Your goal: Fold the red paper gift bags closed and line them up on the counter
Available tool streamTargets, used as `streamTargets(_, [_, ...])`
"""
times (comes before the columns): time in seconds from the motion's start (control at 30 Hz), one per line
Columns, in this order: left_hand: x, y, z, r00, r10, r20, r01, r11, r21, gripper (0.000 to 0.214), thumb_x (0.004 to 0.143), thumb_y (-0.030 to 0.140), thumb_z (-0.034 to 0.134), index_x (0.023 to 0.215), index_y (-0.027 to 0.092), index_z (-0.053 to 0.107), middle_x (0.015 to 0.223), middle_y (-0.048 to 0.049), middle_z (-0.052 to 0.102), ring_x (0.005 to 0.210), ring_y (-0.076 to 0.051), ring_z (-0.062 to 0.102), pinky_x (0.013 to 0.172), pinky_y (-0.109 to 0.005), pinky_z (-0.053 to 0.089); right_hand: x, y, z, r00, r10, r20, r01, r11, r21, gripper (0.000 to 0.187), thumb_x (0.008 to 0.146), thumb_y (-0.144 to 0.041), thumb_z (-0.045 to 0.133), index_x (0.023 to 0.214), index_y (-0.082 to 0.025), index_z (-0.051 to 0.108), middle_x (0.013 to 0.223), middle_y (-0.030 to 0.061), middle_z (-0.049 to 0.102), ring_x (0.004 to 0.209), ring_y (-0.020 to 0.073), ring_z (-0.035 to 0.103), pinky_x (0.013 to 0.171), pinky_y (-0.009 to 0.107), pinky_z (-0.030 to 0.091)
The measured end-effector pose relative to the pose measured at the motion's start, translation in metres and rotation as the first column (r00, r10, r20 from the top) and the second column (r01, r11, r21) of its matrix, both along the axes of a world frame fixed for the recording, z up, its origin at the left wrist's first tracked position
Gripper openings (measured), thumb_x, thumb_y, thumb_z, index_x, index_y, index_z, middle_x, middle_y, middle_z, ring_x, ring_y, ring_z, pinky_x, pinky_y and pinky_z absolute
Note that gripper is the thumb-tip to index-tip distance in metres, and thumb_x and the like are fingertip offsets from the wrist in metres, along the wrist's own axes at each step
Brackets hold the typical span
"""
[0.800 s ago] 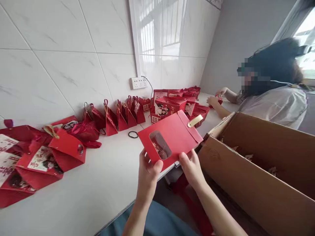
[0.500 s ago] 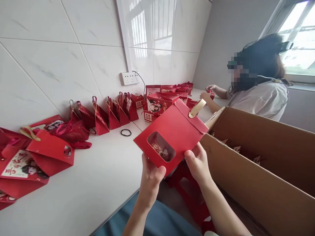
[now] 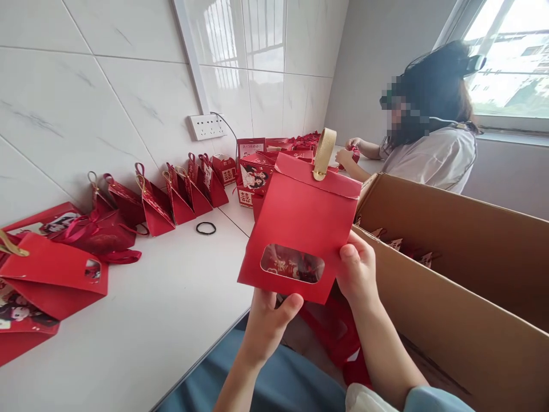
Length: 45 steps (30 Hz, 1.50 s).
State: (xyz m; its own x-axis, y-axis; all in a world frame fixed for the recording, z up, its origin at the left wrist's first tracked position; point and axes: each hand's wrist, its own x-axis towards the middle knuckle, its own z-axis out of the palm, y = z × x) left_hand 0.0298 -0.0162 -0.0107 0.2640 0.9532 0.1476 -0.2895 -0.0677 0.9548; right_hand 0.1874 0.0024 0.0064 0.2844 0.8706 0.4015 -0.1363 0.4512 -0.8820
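Observation:
A red gift box with a folded top flap, a gold ribbon loop and a clear window near its base is held up in front of me. Behind the window, dark red printed contents show in part. My left hand grips the bottom edge, thumb in front and the other fingers hidden behind. At the lower right side, my right hand pinches the edge with its thumb on the front. The box stands nearly upright, tilted slightly.
Several red gift boxes line the wall on the white table, near a black hair tie. An open cardboard box stands at right, small tagged items inside. A co-worker handles a small red item beyond it.
The gift box has turned from a slant to nearly upright, its ribbon loop now pointing up. Both hands still hold it. My view has shifted slightly to the right.

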Motion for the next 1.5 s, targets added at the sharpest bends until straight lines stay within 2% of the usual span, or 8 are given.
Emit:
streamTargets(0.37, [0.007, 0.001, 0.005, 0.992, -0.123, -0.042, 0.123, 0.992, 0.001, 0.056, 0.077, 0.049, 0.07, 0.126, 0.026, 0.056, 0.12, -0.0069, 0.066, 0.113, -0.027, 0.06, 0.101, -0.039, 0.046, 0.003, -0.006, 0.003, 0.999, -0.049, -0.012, 0.049, 0.999, -0.003, 0.046, 0.072, -0.066, 0.065, 0.093, -0.025, 0.071, 0.093, 0.0057, 0.074, 0.089, 0.0287, 0.069, 0.069, 0.037, 0.058])
streamTargets(0.73, [0.017, 0.0, 0.001, 0.997, 0.081, 0.002, -0.081, 0.995, 0.061, 0.065, 0.076, 0.057, 0.067, 0.129, 0.023, 0.049, 0.123, -0.0091, 0.059, 0.115, -0.026, 0.056, 0.1, -0.038, 0.044, -0.002, -0.004, -0.003, 0.981, -0.049, -0.186, 0.043, 0.999, -0.032, 0.04, 0.071, -0.059, 0.071, 0.091, -0.024, 0.067, 0.102, 0.0032, 0.073, 0.098, 0.0254, 0.067, 0.08, 0.035, 0.058])
streamTargets(0.97, [0.035, 0.004, 0.016, 0.786, 0.583, -0.209, -0.424, 0.753, 0.504, 0.083, 0.069, 0.034, 0.077, 0.141, 0.023, 0.036, 0.113, -0.0097, 0.047, 0.109, -0.026, 0.053, 0.089, -0.037, 0.051, -0.042, -0.016, -0.011, 0.689, 0.231, -0.687, -0.463, 0.869, -0.173, 0.045, 0.089, -0.058, 0.048, 0.113, -0.024, 0.065, 0.119, 0.0043, 0.068, 0.108, 0.0228, 0.065, 0.089, 0.04, 0.058])
streamTargets(1.2, [0.04, 0.003, 0.019, 0.736, 0.653, -0.176, -0.441, 0.661, 0.607, 0.071, 0.074, 0.026, 0.073, 0.138, 0.025, 0.042, 0.105, -0.0079, 0.048, 0.097, -0.023, 0.056, 0.074, -0.03, 0.055, -0.045, -0.031, -0.01, 0.533, 0.319, -0.784, -0.576, 0.815, -0.06, 0.039, 0.091, -0.051, 0.05, 0.102, -0.018, 0.069, 0.111, 0.0068, 0.07, 0.108, 0.0193, 0.064, 0.092, 0.032, 0.056])
streamTargets(1.27, [0.039, 0.003, 0.019, 0.762, 0.63, -0.154, -0.447, 0.682, 0.579, 0.07, 0.074, 0.03, 0.074, 0.137, 0.026, 0.043, 0.106, -0.0078, 0.048, 0.099, -0.023, 0.056, 0.077, -0.03, 0.055, -0.043, -0.033, -0.009, 0.535, 0.297, -0.791, -0.569, 0.819, -0.078, 0.04, 0.09, -0.051, 0.051, 0.101, -0.017, 0.069, 0.109, 0.0076, 0.071, 0.104, 0.0195, 0.066, 0.089, 0.031, 0.057])
streamTargets(1.33, [0.038, 0.004, 0.018, 0.846, 0.518, -0.131, -0.416, 0.793, 0.446, 0.071, 0.076, 0.035, 0.073, 0.138, 0.027, 0.041, 0.11, -0.008, 0.049, 0.102, -0.023, 0.058, 0.08, -0.031, 0.055, -0.04, -0.034, -0.009, 0.568, 0.256, -0.782, -0.521, 0.847, -0.102, 0.043, 0.088, -0.055, 0.053, 0.105, -0.018, 0.068, 0.11, 0.007, 0.071, 0.099, 0.0192, 0.067, 0.085, 0.031, 0.059])
streamTargets(1.43, [0.037, 0.007, 0.02, 0.973, 0.232, 0.006, -0.231, 0.964, 0.132, 0.088, 0.074, 0.045, 0.073, 0.145, 0.031, 0.023, 0.112, -0.0067, 0.051, 0.093, -0.021, 0.064, 0.075, -0.031, 0.057, -0.027, -0.034, -0.009, 0.714, 0.181, -0.676, -0.35, 0.929, -0.121, 0.045, 0.082, -0.057, 0.062, 0.109, -0.022, 0.064, 0.094, 0.0027, 0.073, 0.075, 0.0157, 0.069, 0.072, 0.03, 0.06])
streamTargets(1.5, [0.038, 0.008, 0.021, 0.988, 0.103, 0.117, -0.104, 0.995, 0.004, 0.1, 0.073, 0.047, 0.074, 0.147, 0.04, 0.006, 0.11, -0.0034, 0.053, 0.082, -0.018, 0.066, 0.069, -0.032, 0.058, -0.014, -0.034, -0.007, 0.84, 0.122, -0.53, -0.238, 0.958, -0.158, 0.048, 0.076, -0.059, 0.067, 0.103, -0.02, 0.062, 0.065, -0.0017, 0.069, 0.05, 0.0129, 0.061, 0.061, 0.03, 0.06])
